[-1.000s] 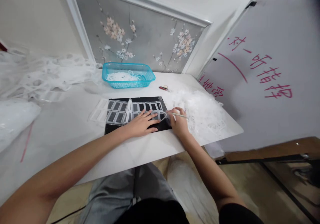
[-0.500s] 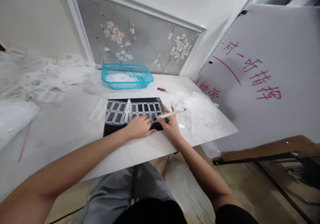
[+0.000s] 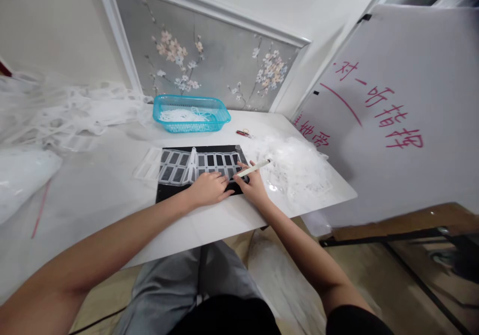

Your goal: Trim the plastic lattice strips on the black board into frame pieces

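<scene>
A black mat (image 3: 166,193) lies on the white table (image 3: 209,225). On it rests a clear plastic sheet of rectangular frames (image 3: 187,164). My left hand (image 3: 209,188) lies flat on the sheet's near right part, fingers spread. My right hand (image 3: 254,188) is closed around a thin white pen-like tool (image 3: 254,167), whose tip touches the sheet near the mat's right edge. The tool's shaft slants up to the right.
A turquoise basket (image 3: 190,111) with white scraps stands at the back. A small red object (image 3: 245,133) lies behind the mat. A heap of clear plastic pieces (image 3: 299,168) sits at the right; more plastic sheets (image 3: 63,115) cover the left. A whiteboard (image 3: 392,115) leans at the right.
My right hand has drawn left toward the mat's right edge, and the tool now tilts up to the right. My left hand stays pressed on the sheet.
</scene>
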